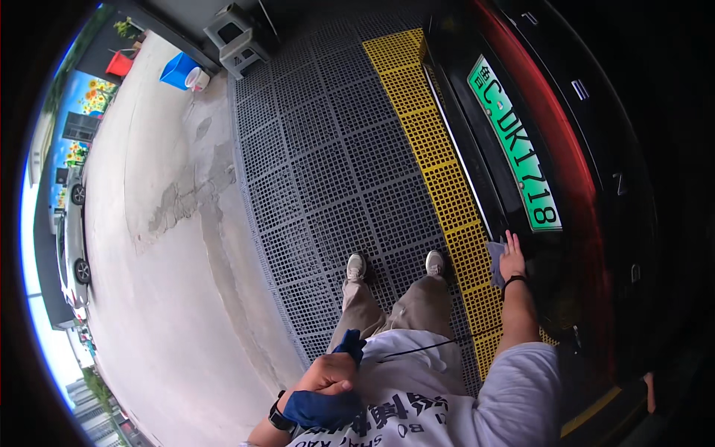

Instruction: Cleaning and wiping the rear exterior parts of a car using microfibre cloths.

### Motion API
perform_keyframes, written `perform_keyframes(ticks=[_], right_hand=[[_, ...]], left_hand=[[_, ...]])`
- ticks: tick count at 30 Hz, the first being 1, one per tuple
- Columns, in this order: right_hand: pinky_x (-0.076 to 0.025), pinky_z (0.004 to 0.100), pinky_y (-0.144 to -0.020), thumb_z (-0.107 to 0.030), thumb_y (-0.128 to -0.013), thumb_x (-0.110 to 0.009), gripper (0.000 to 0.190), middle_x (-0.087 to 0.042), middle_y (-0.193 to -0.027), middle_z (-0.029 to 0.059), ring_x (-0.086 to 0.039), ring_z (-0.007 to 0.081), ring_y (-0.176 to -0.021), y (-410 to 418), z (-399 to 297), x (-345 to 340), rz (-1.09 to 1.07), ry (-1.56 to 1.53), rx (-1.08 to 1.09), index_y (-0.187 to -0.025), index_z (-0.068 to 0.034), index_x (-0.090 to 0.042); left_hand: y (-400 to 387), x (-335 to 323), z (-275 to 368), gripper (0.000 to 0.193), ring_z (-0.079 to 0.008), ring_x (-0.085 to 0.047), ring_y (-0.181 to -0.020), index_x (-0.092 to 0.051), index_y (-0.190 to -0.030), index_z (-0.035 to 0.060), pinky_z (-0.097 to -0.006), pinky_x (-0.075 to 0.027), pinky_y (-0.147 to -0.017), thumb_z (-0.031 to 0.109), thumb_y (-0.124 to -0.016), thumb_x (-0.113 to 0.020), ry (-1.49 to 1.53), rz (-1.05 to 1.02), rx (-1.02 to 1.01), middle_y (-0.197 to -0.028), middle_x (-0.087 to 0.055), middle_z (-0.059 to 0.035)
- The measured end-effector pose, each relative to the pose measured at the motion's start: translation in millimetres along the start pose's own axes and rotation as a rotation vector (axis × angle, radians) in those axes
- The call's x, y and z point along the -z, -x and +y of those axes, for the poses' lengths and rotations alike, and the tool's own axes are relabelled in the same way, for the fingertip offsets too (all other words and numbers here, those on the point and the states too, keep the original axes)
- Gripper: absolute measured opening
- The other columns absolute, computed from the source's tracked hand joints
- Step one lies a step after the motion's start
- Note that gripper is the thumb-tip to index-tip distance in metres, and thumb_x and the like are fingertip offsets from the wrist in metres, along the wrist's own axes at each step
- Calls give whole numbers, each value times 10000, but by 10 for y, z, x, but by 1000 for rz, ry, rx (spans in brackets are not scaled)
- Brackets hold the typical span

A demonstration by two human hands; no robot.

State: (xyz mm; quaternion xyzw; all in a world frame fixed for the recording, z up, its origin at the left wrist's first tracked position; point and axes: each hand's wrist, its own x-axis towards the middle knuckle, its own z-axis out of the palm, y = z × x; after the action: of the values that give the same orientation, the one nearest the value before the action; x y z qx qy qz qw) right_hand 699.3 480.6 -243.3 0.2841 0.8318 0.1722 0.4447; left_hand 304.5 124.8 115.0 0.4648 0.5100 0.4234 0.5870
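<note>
My left hand (333, 373) is closed around a dark blue cloth (329, 407) in front of my shirt; the cloth hangs out on both sides of the fist. Stretched out to the right, my right hand (512, 260) lies with its fingers extended on a grey-blue cloth (496, 262). That cloth is against the lower rear of a black car (558, 262), just below the green licence plate (516, 151). A red light strip (550, 123) runs across the car's rear above the plate, and separate metal letters sit beyond it.
I stand on dark plastic grating (329, 184) with a yellow grating strip (435, 134) beside the bumper. Grey stools (237, 42), a blue bin (179, 71) and a white bucket (197, 79) stand ahead. A white car (72, 240) is parked across the concrete (151, 313).
</note>
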Motion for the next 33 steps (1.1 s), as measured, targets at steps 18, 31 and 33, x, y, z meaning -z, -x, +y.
perform_keyframes(ticks=[18,31,33], right_hand=[[-508,346,-952,-414,-918,-671,638,-667,-1184,135,-647,227,-1101,3299,-533,4137,1108,-2401,397,-1333,49,-528],[-537,336,-745,-503,-891,-700,579,-690,-869,115,-696,243,-798,4989,-749,3342,988,-1747,371,-1172,-7,-599],[-542,308,-803,-333,-927,-713,450,-667,-956,68,-665,167,-894,5008,-823,3239,1175,-2170,117,-1224,-23,-580]], left_hand=[[145,667,754,441,-136,-614,-799,-585,-1111,5,-288,-492,-737,227,-817,-828,-139,-53,-94,-907,-640,-60],[533,-461,472,320,-286,-649,-688,-693,-913,31,-336,-536,-617,204,-671,-810,-702,-307,-753,-897,-650,-115],[626,-534,429,204,-233,-661,-666,-678,-850,9,-317,-523,-617,156,-748,-777,-616,-335,-685,-828,-654,-85]])
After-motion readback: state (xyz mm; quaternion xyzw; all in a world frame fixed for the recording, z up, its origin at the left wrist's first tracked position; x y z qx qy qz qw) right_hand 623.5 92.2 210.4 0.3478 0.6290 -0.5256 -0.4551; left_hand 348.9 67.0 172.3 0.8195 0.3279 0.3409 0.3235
